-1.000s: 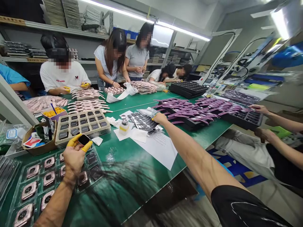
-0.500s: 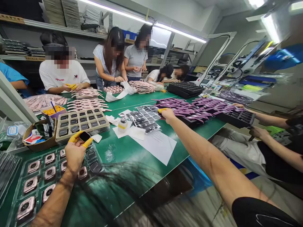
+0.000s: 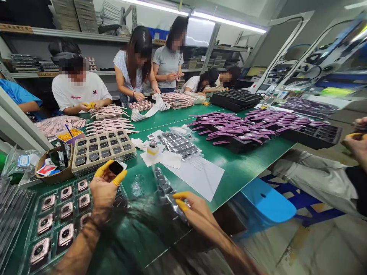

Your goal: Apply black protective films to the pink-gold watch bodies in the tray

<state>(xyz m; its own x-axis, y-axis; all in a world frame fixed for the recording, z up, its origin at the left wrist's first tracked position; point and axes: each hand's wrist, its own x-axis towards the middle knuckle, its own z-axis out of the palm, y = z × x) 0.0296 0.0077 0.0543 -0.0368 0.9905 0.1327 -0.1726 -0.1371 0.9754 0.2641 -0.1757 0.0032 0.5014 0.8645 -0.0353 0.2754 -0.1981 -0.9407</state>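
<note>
My left hand (image 3: 104,189), with yellow finger covers, grips a small black watch face (image 3: 116,168) between thumb and fingers. It is over the upper part of a clear tray (image 3: 53,191) that holds several pink watch cases. My right hand (image 3: 195,206), also with yellow finger covers, pinches a silvery sheet of dark square pieces (image 3: 166,191), which hangs tilted above the table's near edge. More such sheets (image 3: 180,145) lie beyond it, beside a white printed paper (image 3: 205,177) and a small bottle with a metal top (image 3: 153,149).
A beige tray of black squares (image 3: 103,151) stands at the left, by a cardboard box (image 3: 54,164). Purple straps (image 3: 235,128) lie heaped on black trays at the right. A blue stool (image 3: 269,200) is below the table edge. Several people work around the table.
My right hand has come back from beside the purple straps toward me, now with a sheet in it. My left hand still holds the watch face. The view has shifted somewhat.
</note>
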